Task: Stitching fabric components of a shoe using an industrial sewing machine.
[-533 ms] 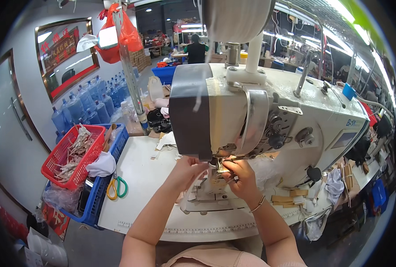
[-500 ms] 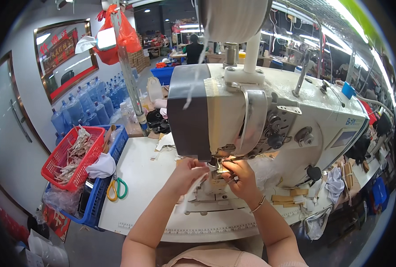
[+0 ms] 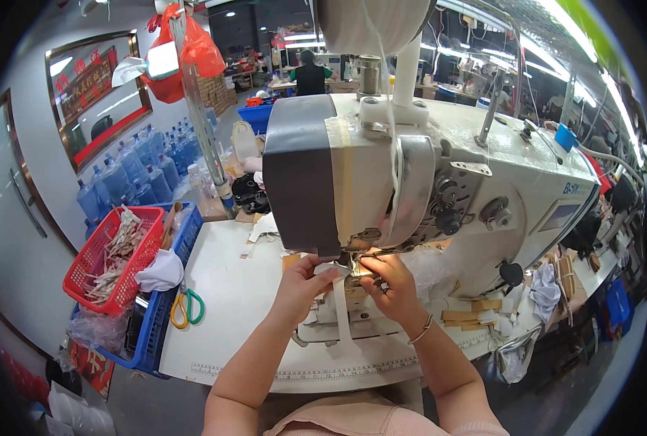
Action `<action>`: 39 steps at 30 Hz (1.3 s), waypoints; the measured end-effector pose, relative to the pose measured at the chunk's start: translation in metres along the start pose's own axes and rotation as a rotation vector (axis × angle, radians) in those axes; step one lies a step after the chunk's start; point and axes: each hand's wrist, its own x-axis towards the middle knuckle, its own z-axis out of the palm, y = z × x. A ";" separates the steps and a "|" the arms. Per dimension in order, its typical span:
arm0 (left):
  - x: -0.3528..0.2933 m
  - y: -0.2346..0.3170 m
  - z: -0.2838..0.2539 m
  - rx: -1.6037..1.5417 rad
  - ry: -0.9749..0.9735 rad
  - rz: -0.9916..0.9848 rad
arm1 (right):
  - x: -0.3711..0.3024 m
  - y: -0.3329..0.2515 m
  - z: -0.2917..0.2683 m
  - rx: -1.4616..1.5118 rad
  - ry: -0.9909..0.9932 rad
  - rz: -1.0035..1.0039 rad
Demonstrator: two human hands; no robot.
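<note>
A white and grey sewing machine (image 3: 483, 182) stands in front of me, its needle area lit by a small lamp. Just left of the needle, my left hand (image 3: 303, 285) pinches a narrow white strip (image 3: 343, 320), whose tail hangs down over the machine's bed. My right hand (image 3: 390, 283) is at the right side of the presser foot, thumb and fingers drawn together. What those fingers hold, if anything, is hidden. A large white spool (image 3: 374, 25) sits on top of the machine, with a white strand (image 3: 391, 94) running down its front.
Scissors (image 3: 187, 309) with yellow and green handles lie on the white table (image 3: 229, 291) at left. Beside them, a red basket (image 3: 113, 291) of scraps rests on a blue crate (image 3: 149, 349). Tan pieces (image 3: 472, 316) lie at right. Someone (image 3: 310, 76) sits far back.
The white strip, blurred before, now hangs straight down from my left hand. The strand from the spool has swung right, onto the machine's front. Both hands stay by the needle.
</note>
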 end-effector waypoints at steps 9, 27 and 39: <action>-0.013 -0.018 0.004 -0.079 -0.003 0.028 | -0.014 -0.027 -0.012 0.246 -0.146 0.373; -0.009 -0.022 0.004 -0.213 0.025 -0.012 | -0.014 -0.019 -0.015 0.589 -0.330 0.763; -0.018 -0.019 0.017 0.090 0.064 0.180 | -0.002 -0.014 -0.030 0.634 -0.343 0.844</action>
